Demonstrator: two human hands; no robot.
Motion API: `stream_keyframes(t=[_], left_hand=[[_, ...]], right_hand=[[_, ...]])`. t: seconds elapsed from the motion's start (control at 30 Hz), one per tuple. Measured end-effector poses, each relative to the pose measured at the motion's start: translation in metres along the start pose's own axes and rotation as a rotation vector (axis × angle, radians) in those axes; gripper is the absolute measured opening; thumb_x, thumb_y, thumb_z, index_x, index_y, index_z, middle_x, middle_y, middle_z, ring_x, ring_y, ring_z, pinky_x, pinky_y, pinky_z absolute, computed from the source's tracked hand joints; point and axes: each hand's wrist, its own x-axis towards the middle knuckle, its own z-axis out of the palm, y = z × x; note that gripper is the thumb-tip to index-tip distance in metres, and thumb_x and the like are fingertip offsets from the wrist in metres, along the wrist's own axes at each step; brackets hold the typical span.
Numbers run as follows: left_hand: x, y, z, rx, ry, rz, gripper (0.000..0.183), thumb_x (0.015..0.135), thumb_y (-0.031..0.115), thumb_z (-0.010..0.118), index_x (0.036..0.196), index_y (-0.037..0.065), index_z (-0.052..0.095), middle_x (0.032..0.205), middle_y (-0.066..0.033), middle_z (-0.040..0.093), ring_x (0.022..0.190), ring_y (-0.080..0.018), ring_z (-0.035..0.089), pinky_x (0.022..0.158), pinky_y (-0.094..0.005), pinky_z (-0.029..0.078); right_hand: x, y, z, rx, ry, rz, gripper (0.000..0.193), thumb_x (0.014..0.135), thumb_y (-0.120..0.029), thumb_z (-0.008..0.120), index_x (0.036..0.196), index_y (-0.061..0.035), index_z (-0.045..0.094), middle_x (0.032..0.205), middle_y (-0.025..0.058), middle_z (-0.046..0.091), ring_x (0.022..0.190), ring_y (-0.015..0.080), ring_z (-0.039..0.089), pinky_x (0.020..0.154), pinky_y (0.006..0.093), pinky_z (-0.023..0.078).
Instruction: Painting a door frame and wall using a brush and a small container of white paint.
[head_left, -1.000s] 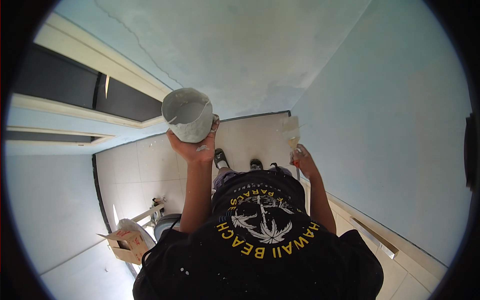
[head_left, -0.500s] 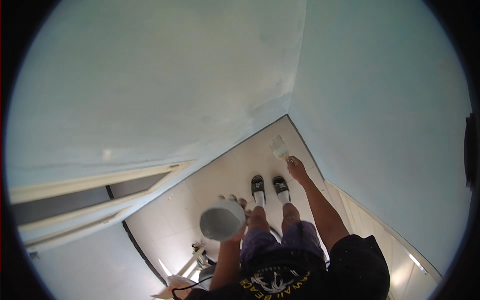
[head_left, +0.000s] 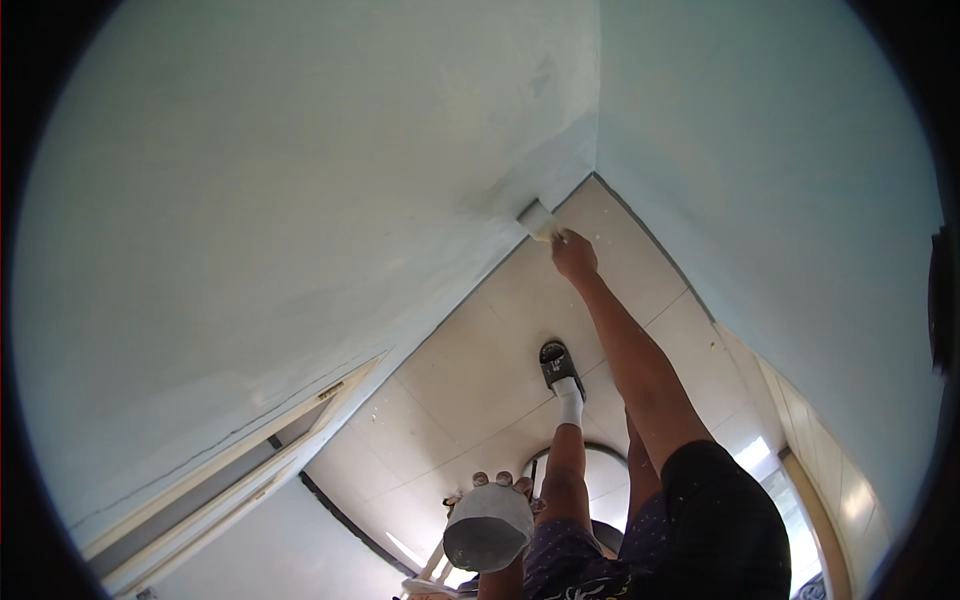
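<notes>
My right hand (head_left: 575, 257) is closed round the handle of a wide paintbrush (head_left: 538, 219). The arm is stretched forward, and the bristles meet the low part of the left wall (head_left: 330, 190), a little left of the corner. Darker, damp-looking patches show on the wall around there. Low in the view my left hand (head_left: 503, 480) grips a grey, round paint pot (head_left: 489, 528) from behind, its fingertips curled over the far side. The pot is tilted, and its dark opening faces me; I cannot make out what is inside.
A pale right wall (head_left: 770, 180) meets the left one at the corner. A cream window frame (head_left: 240, 440) is set low in the left wall. My slippered foot (head_left: 561, 365) stands on the tiled floor (head_left: 480, 350). Behind my legs is a round, dark-rimmed object (head_left: 600, 465).
My right hand has carried the paintbrush forward and left from over the floor onto the left wall. I have stepped and leaned; the pot now sits lower in view, still in my left hand.
</notes>
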Motion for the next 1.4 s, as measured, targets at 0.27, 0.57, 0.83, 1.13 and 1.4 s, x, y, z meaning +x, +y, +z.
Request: stream_keyframes(t=[0.27,0.57,0.83,1.13,1.4], left_hand=[[0.015,0.025,-0.012,0.038,0.023,-0.193,0.049,0.087,0.032,0.069,0.131,0.022,0.049,0.13,-0.007,0.052,0.122,-0.026,0.042,0.092,-0.0503,0.044],[0.036,0.059,-0.017,0.143,0.014,-0.246,0.048,0.087,0.031,0.07,0.13,0.022,0.05,0.129,-0.0069,0.052,0.121,-0.0265,0.044,0.091,-0.0504,0.045],[0.039,0.082,-0.028,0.165,0.099,-0.213,0.048,0.086,0.03,0.07,0.13,0.022,0.05,0.128,-0.0069,0.052,0.12,-0.0259,0.043,0.09,-0.0503,0.045],[0.05,0.063,-0.05,0.083,0.175,-0.264,0.046,0.086,0.044,0.062,0.123,0.017,0.059,0.124,-0.0135,0.053,0.119,-0.0326,0.039,0.092,-0.0535,0.04],[0.042,0.057,-0.063,0.09,0.2,-0.285,0.045,0.086,0.044,0.062,0.122,0.017,0.059,0.124,-0.0136,0.054,0.12,-0.0314,0.038,0.092,-0.0539,0.039]], right_hand=[[-0.123,-0.134,-0.115,0.52,0.102,-0.332,0.026,0.089,-0.014,0.063,0.108,0.0026,0.068,0.093,0.0225,0.069,0.085,0.0355,0.069,0.074,0.0372,0.055],[0.013,0.038,0.022,0.22,0.109,0.097,0.025,0.093,-0.027,0.058,0.106,-0.0094,0.071,0.098,0.0165,0.071,0.092,0.0349,0.068,0.079,0.0415,0.054],[-0.032,-0.047,-0.017,0.32,0.103,-0.077,0.024,0.093,-0.024,0.06,0.105,-0.0071,0.072,0.095,0.0169,0.071,0.08,0.0313,0.07,0.073,0.0384,0.056],[-0.037,-0.073,-0.03,0.697,0.054,-0.233,0.021,0.091,-0.015,0.064,0.105,-0.0021,0.071,0.092,0.0187,0.071,0.08,0.0313,0.07,0.071,0.035,0.055],[0.031,0.067,0.037,0.142,0.147,0.129,0.029,0.093,-0.033,0.057,0.101,-0.0089,0.073,0.085,0.0183,0.069,0.076,0.0366,0.066,0.069,0.042,0.052]])
